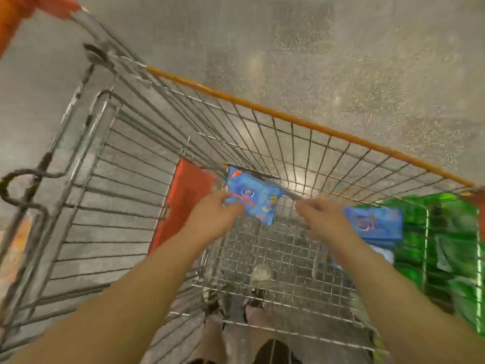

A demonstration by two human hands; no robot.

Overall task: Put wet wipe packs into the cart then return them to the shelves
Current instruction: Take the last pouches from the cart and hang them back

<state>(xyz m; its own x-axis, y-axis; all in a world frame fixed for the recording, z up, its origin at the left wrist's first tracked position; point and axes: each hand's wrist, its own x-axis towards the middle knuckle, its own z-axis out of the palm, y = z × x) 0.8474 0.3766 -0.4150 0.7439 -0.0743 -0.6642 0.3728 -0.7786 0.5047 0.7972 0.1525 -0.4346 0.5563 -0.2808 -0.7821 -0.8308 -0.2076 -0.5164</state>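
Observation:
I look down into a wire shopping cart with an orange-trimmed rim. My left hand holds a blue wet wipe pack by its left edge, low inside the basket. My right hand hovers beside it, blurred, fingers stretched toward the upper left with nothing visibly in them. A second blue wet wipe pack lies just right of that hand, on other packs on the cart floor. Whether the hand touches it is unclear.
Green packs fill the right end of the basket. An orange flap hangs on the left wire wall. The orange cart handle is at the top left. Grey speckled floor surrounds the cart.

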